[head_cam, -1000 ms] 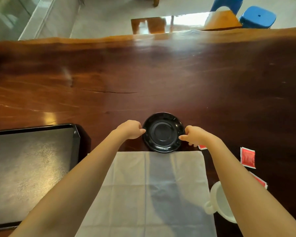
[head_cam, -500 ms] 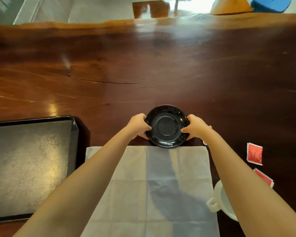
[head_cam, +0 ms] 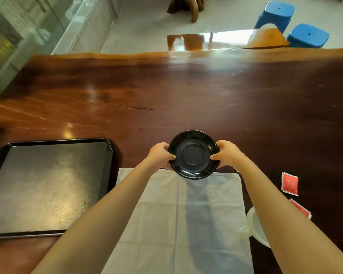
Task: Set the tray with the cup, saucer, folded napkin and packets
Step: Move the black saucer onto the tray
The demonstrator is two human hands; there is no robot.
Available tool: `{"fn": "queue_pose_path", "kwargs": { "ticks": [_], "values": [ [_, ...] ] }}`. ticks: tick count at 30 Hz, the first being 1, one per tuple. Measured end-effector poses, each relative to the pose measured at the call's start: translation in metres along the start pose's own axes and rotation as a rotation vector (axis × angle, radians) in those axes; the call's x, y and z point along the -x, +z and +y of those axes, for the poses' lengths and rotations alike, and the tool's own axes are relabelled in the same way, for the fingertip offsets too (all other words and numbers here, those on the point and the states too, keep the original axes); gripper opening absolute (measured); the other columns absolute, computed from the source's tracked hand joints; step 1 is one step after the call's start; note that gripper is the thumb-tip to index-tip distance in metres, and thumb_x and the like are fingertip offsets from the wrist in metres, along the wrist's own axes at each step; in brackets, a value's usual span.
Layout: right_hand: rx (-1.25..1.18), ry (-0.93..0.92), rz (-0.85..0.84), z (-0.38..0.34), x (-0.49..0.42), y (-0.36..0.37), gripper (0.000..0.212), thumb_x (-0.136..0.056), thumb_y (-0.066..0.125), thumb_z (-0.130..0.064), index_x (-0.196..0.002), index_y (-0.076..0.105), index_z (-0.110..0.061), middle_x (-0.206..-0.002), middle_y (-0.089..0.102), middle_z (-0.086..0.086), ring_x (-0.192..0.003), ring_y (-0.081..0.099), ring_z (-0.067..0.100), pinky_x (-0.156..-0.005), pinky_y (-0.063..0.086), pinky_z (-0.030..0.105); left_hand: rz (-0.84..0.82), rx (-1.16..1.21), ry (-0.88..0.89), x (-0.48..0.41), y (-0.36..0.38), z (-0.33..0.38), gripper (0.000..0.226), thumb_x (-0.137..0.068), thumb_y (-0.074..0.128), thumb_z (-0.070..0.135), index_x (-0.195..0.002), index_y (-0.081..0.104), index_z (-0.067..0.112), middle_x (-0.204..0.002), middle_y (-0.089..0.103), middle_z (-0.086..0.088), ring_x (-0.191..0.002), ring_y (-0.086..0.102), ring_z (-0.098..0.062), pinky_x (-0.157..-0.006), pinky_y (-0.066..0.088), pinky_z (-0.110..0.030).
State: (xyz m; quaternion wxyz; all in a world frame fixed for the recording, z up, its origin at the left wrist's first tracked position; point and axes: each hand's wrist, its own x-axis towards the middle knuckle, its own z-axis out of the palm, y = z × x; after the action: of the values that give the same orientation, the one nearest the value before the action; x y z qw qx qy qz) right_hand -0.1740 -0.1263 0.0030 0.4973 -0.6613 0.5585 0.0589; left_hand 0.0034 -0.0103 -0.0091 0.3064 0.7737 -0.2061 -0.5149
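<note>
The task looked barely begun. Nearest, the white cloth napkin (head_cam: 178,224) lay spread flat, not yet folded, on the dark polished wooden table (head_cam: 186,91). Just right of it the white handled cup (head_cam: 255,228), half hidden by a forearm, showed nothing inside. Two red square packets (head_cam: 289,183) lay beyond it. The black rectangular tray (head_cam: 48,184) at left held nothing. Farther out, the left hand (head_cam: 160,155) and right hand (head_cam: 228,154) pinched opposite rims of the empty glossy black round saucer (head_cam: 193,154), thumbs on top, apparently raised over the napkin's far edge.
</note>
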Motion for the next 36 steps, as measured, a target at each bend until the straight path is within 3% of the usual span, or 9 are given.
{"fn": "queue_pose_path", "kwargs": {
  "ticks": [3, 9, 15, 17, 21, 24, 26, 29, 36],
  "values": [
    [-0.071, -0.040, -0.010, -0.013, 0.018, -0.001, 0.027, -0.082, 0.064, 0.003, -0.103, 0.054, -0.011, -0.106, 0.063, 0.015, -0.098, 0.063, 0.035, -0.077, 0.057, 0.052, 0.019, 0.084, 0.036, 0.022, -0.013, 0.000, 0.024, -0.085, 0.058, -0.004, -0.107, 0.056, 0.006, -0.087, 0.066, -0.013, -0.072, 0.070, -0.027, -0.063, 0.061, -0.040],
    [-0.238, -0.098, -0.045, -0.044, 0.051, 0.018, 0.027, -0.084, 0.060, 0.006, -0.108, 0.058, -0.004, -0.100, 0.065, 0.019, -0.092, 0.066, 0.036, -0.079, 0.056, 0.054, 0.088, 0.242, 0.050, 0.068, -0.050, -0.021, 0.021, -0.087, 0.060, 0.003, -0.108, 0.057, 0.007, -0.096, 0.067, -0.013, -0.081, 0.069, -0.025, -0.064, 0.061, -0.034],
    [-0.290, -0.134, -0.091, -0.084, 0.075, 0.074, 0.014, -0.083, 0.064, 0.001, -0.082, 0.061, -0.012, -0.095, 0.068, 0.019, -0.085, 0.068, 0.032, -0.068, 0.058, 0.043, 0.234, 0.446, 0.000, 0.109, -0.097, -0.062, 0.015, -0.090, 0.057, 0.009, -0.104, 0.060, 0.007, -0.098, 0.068, -0.014, -0.084, 0.068, -0.026, -0.070, 0.059, -0.035],
    [-0.310, -0.145, -0.108, -0.096, 0.083, 0.095, 0.011, -0.083, 0.064, 0.000, -0.088, 0.063, -0.010, -0.094, 0.069, 0.018, -0.080, 0.068, 0.028, -0.065, 0.058, 0.038, 0.293, 0.501, -0.016, 0.120, -0.114, -0.078, 0.015, -0.091, 0.056, 0.012, -0.105, 0.061, 0.008, -0.099, 0.069, -0.013, -0.087, 0.069, -0.026, -0.070, 0.058, -0.034],
    [-0.354, -0.180, -0.125, -0.115, 0.097, 0.140, 0.013, -0.085, 0.063, -0.002, -0.097, 0.064, -0.005, -0.089, 0.069, 0.016, -0.082, 0.068, 0.029, -0.075, 0.058, 0.042, 0.342, 0.594, 0.002, 0.134, -0.147, -0.111, 0.022, -0.088, 0.056, 0.004, -0.108, 0.063, 0.010, -0.099, 0.071, -0.011, -0.090, 0.068, -0.024, -0.074, 0.058, -0.034],
    [-0.387, -0.183, -0.138, -0.126, 0.105, 0.176, 0.013, -0.086, 0.062, -0.005, -0.099, 0.065, -0.004, -0.090, 0.069, 0.016, -0.084, 0.067, 0.029, -0.077, 0.057, 0.042, 0.356, 0.622, 0.028, 0.140, -0.170, -0.134, 0.030, -0.084, 0.053, -0.008, -0.106, 0.065, 0.009, -0.092, 0.070, -0.008, -0.079, 0.066, -0.019, -0.064, 0.057, -0.025],
    [-0.408, -0.166, -0.135, -0.132, 0.109, 0.200, 0.011, -0.087, 0.060, -0.006, -0.097, 0.066, -0.005, -0.088, 0.068, 0.015, -0.082, 0.066, 0.027, -0.072, 0.057, 0.038, 0.356, 0.642, 0.025, 0.140, -0.188, -0.149, 0.033, -0.084, 0.052, -0.009, -0.108, 0.065, 0.010, -0.092, 0.070, -0.006, -0.077, 0.066, -0.016, -0.056, 0.054, -0.020],
    [-0.434, -0.127, -0.131, -0.144, 0.112, 0.233, 0.010, -0.089, 0.056, -0.003, -0.089, 0.065, -0.007, -0.090, 0.068, 0.017, -0.081, 0.066, 0.026, -0.068, 0.056, 0.035, 0.351, 0.658, -0.001, 0.134, -0.217, -0.173, 0.034, -0.084, 0.054, -0.007, -0.112, 0.066, 0.010, -0.100, 0.071, -0.009, -0.083, 0.067, -0.017, -0.059, 0.054, -0.021],
    [-0.380, -0.040, -0.136, -0.170, 0.091, 0.308, 0.027, -0.091, 0.052, 0.000, -0.115, 0.062, -0.005, -0.106, 0.067, 0.016, -0.098, 0.065, 0.030, -0.084, 0.056, 0.044, 0.383, 0.641, -0.025, 0.106, -0.276, -0.221, 0.036, -0.086, 0.053, -0.006, -0.115, 0.063, 0.013, -0.105, 0.069, -0.006, -0.089, 0.067, -0.017, -0.059, 0.055, -0.021]
  ]
}}
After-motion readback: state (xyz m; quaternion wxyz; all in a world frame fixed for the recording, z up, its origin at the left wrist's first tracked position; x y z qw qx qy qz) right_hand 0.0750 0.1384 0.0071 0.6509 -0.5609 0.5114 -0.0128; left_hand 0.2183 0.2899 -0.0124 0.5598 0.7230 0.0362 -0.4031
